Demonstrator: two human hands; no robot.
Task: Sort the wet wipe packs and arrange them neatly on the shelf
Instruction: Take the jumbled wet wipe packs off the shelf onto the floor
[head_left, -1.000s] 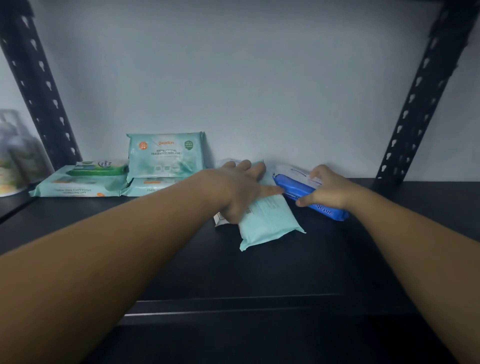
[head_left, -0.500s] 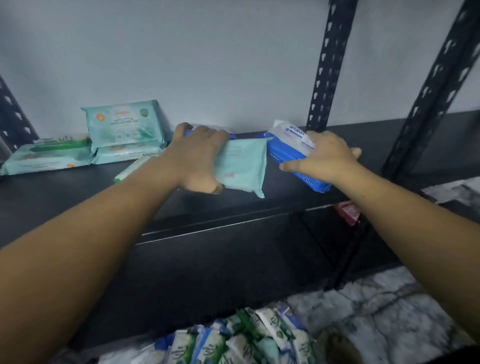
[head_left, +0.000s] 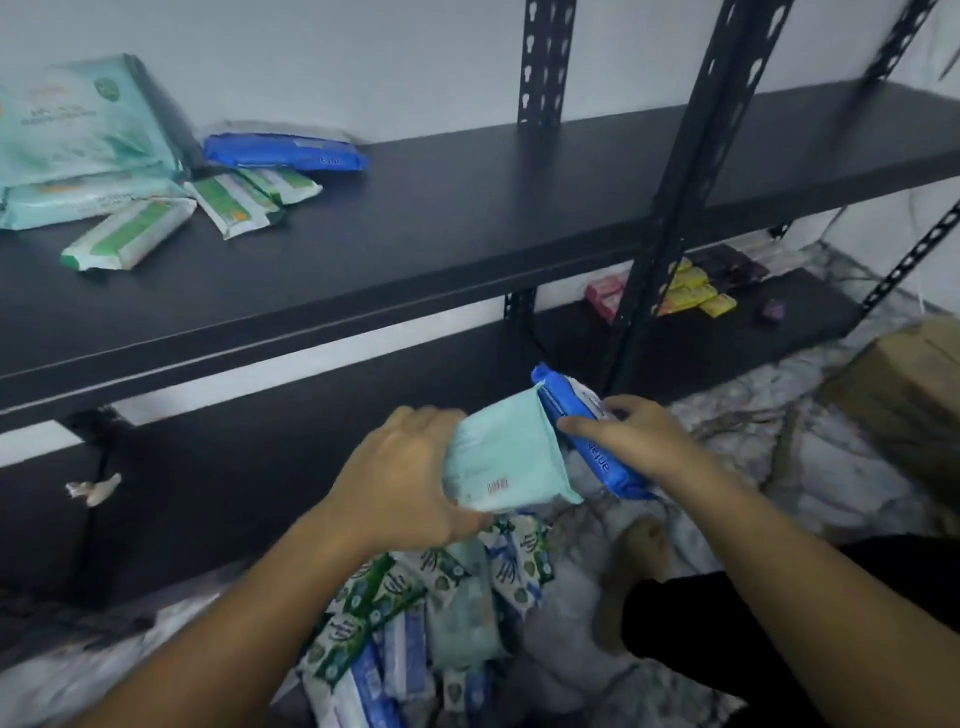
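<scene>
Two packs in hand below the shelf, neither placed.
Shelf (head_left: 467, 218) at twelve o'clock, sorted packs (head_left: 78, 135) at ten, loose pile (head_left: 415, 623) at six. Left hand (head_left: 400, 478) fingers were curled round the teal pack (head_left: 504, 457). Right hand (head_left: 644, 441) fingers pinched the blue pack (head_left: 605, 465), and the two packs touched. Advised: separate them and set each beside its like, edges squared.

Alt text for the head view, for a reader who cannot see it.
A person's left hand grips a pale teal wet wipe pack and the right hand a blue wet wipe pack, side by side below a black shelf, above a pile of packs. The shelf holds teal packs, three small green-and-white packs and a second blue pack.
</scene>
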